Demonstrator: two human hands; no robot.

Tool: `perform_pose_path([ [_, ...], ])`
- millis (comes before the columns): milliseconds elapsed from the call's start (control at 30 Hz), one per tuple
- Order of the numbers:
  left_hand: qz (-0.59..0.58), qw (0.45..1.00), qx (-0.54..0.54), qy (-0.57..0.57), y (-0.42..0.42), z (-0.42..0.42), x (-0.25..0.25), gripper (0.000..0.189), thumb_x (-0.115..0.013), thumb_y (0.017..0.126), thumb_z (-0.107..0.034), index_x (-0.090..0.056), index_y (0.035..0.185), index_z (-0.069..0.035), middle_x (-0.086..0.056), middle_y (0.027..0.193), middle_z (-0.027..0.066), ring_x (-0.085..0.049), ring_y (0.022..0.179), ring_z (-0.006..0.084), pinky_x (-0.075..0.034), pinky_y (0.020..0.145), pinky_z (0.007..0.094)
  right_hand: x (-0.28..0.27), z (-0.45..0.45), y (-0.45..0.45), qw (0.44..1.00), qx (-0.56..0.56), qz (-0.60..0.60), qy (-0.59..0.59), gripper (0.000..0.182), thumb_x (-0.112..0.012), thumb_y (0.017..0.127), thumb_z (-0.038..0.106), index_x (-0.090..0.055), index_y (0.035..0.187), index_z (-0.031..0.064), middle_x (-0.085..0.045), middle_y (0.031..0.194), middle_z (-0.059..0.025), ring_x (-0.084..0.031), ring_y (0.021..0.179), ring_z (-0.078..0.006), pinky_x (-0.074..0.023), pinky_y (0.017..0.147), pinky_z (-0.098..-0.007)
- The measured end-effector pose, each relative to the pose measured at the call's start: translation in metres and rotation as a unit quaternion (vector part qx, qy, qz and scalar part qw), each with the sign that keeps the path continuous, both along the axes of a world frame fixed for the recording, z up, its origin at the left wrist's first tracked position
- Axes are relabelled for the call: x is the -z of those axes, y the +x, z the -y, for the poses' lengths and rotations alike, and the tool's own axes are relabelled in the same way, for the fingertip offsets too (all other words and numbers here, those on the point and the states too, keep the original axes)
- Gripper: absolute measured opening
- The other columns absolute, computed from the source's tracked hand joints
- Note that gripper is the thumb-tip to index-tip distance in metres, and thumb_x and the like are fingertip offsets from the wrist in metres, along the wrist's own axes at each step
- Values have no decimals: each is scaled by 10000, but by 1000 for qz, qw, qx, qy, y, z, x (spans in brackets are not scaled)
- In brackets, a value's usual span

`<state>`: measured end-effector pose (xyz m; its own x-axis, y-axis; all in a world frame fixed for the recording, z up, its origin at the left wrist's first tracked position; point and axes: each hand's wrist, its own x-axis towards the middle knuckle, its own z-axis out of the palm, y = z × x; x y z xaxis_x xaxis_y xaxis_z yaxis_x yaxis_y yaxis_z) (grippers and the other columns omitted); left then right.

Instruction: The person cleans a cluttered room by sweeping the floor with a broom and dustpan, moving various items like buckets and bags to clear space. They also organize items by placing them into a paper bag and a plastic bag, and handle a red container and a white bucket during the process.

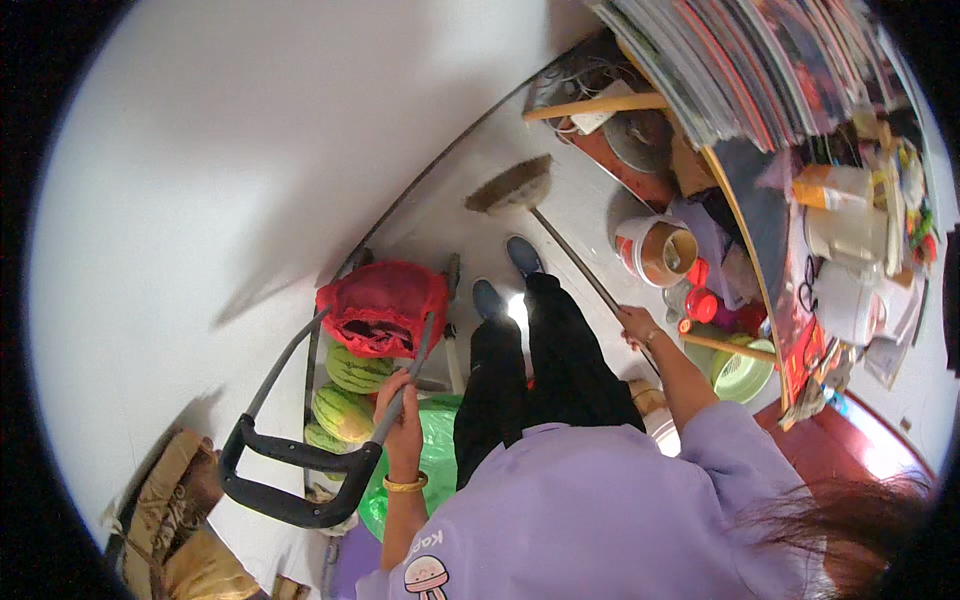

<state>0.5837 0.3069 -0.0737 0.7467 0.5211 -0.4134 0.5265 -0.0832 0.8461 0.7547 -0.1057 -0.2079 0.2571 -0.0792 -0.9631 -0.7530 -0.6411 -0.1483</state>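
Observation:
My left hand [400, 411] is closed around the grey metal tube of a U-shaped handle [296, 512] with a black grip. Between the handle's two tubes, at their far end, is a red cloth bag or cover [386, 300]. The equipment's lower frame is partly hidden, so I cannot tell its kind. With its fingers around the thin stick of a broom [576, 259], my right hand [639, 328] is out to the right. The broom head [514, 187] rests on the floor ahead of my shoes, bristles facing the wall.
Several watermelons [358, 369] lie by the wall, beside a green plastic bag [439, 431]. On the right are a bucket [634, 247], red-lidded jars [702, 305], a green basin [742, 371] and a loaded wooden table [739, 217]. Cardboard [161, 487] leans at lower left.

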Motion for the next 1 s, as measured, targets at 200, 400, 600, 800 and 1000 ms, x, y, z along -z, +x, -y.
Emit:
perform_pose_path([
  [200, 22, 998, 10, -56, 16, 6, -10, 156, -514, 879, -83, -544, 1009, -2, -573, 1026, 111, -565, 898, 178, -453, 775, 274, -43, 94, -88, 987, -110, 113, 32, 307, -491, 874, 287, -586, 1049, 54, -531, 591, -59, -502, 418, -162, -456, 416, -293],
  [400, -63, 996, 26, -65, 14, 5, -20, 205, -473, 913, -145, -531, 1039, 6, -562, 1035, 97, -565, 862, 149, -464, 737, 268, -65, 57, -67, 988, 137, 73, 17, 288, -455, 896, 242, -538, 1105, 61, -493, 570, -52, -441, 390, -123, -389, 356, -280],
  [600, -70, 996, 27, -57, 26, 17, -32, 272, -465, 917, -230, -510, 1081, -18, -551, 1072, 95, -567, 883, 172, -470, 739, 297, 15, 49, -20, 965, 249, 78, 21, 296, -443, 891, 306, -544, 1097, 118, -484, 614, -59, -404, 395, -114, -360, 315, -280],
  [800, -81, 994, -24, -64, 20, 24, -16, 335, -478, 909, -266, -451, 1168, -56, -552, 1091, 83, -581, 851, 165, -484, 651, 262, 13, 92, -133, 956, 287, 30, 45, 291, -440, 896, 327, -531, 923, 52, -458, 556, -72, -403, 362, -148, -357, 318, -299],
  [1000, -126, 979, -61, -148, -14, 59, 12, 459, -553, 865, -282, -392, 1237, -65, -540, 1059, 89, -593, 859, 194, -501, 629, 292, -86, 119, -188, 960, 275, -36, 37, 283, -461, 886, 284, -559, 1010, 49, -442, 500, -53, -418, 356, -156, -355, 319, -314],
])
